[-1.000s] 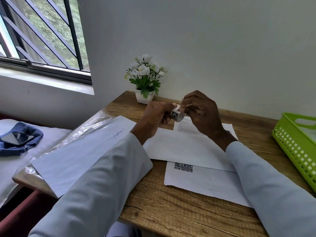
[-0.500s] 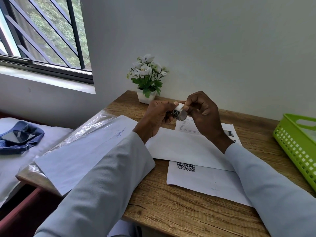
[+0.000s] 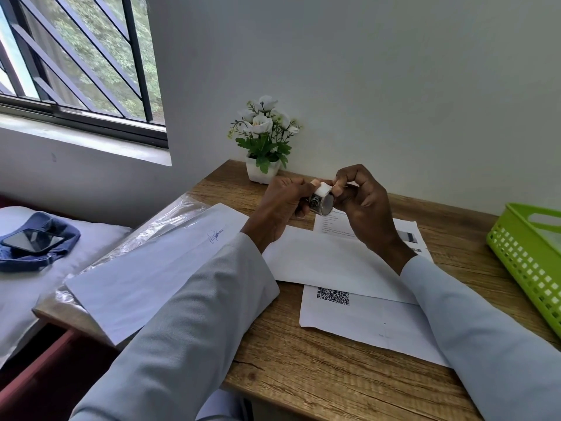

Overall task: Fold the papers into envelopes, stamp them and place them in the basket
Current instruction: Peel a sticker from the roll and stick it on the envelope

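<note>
A small roll of stamp stickers (image 3: 321, 201) is held up above the desk between both hands. My left hand (image 3: 282, 205) grips the roll from the left. My right hand (image 3: 362, 202) pinches its white loose end at the top with thumb and fingertips. Below them a folded white paper envelope (image 3: 331, 262) lies on the wooden desk (image 3: 318, 369), over a printed sheet with a QR code (image 3: 364, 320). The green basket (image 3: 528, 262) stands at the desk's right edge.
A large white sheet with a signature (image 3: 151, 275) lies on clear plastic at the desk's left. A potted white flower (image 3: 263, 141) stands against the wall. A phone (image 3: 32, 240) on blue cloth rests on the bed to the left.
Both hands have kept the roll between them. The right fingers have shifted up to pinch the white end at the top of the roll.
</note>
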### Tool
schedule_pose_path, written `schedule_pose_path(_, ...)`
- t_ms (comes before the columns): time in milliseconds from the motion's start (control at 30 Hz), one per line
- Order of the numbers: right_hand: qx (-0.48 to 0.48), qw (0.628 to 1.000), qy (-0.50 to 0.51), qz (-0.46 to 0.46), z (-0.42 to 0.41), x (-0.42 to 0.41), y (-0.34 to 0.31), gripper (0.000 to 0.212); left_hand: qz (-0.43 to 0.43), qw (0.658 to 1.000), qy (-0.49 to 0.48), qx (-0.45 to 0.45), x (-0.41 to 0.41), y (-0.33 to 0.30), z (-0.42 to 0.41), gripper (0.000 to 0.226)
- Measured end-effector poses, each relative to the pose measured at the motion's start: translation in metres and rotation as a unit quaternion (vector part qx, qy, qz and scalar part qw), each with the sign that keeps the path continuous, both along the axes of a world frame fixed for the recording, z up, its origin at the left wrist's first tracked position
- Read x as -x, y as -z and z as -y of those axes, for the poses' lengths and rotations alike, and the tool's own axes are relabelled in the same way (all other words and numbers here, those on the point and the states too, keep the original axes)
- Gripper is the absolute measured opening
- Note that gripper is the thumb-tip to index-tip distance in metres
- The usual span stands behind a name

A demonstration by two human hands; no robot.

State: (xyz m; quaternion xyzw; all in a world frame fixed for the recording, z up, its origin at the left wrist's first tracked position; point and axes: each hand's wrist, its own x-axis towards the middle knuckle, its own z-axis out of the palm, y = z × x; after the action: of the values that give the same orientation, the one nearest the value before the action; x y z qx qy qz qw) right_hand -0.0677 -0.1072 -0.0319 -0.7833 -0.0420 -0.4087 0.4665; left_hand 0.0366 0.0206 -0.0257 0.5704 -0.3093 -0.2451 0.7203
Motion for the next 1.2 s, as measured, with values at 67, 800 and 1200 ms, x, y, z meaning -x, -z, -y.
schedule_pose_path(67, -0.009, 1.0, -0.004, -0.003, -0.001, 0.0, 0.0, 0.017, 0.001, 1.0, -0.001, -0.001, 0.0, -0.001, 0.0, 0.017)
schedule_pose_path(800, -0.246, 0.967, -0.009, -0.058, 0.018, 0.036, -0.02, 0.005, 0.442, 0.847, -0.208, -0.207, -0.05, -0.012, -0.01, 0.019)
schedule_pose_path(1200, -0.277, 0.953, -0.001, -0.123, 0.026, 0.074, -0.033, 0.018, 0.531, 0.736, -0.15, -0.392, -0.072, -0.004, -0.029, 0.01)
